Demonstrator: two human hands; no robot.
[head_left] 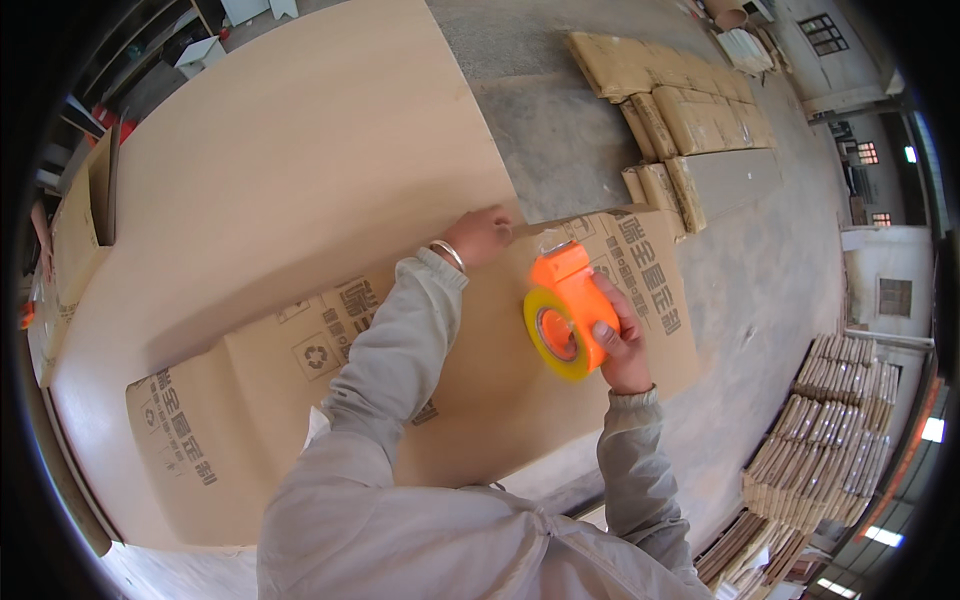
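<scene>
My right hand [621,338] is wrapped round an orange tape dispenser [574,285] that carries a roll of clear yellowish tape [543,352]. A short piece of tape shows at the dispenser's head, close above the cardboard. Beneath both arms lies a long printed brown cardboard sheet [490,400], creased and partly folded. At its far edge my left hand [481,236], with a light bangle at the wrist, has its fingers curled closed on the cardboard; the fingertips are partly hidden and slightly blurred.
A large bare brown board [300,130] spreads under and beyond the cardboard. On the concrete floor [560,130] lie wrapped flat packages [700,115] at the far right. Stacked bundles [825,430] stand at the right. Another person's arm [42,235] shows by an open carton [88,215] at the left rim.
</scene>
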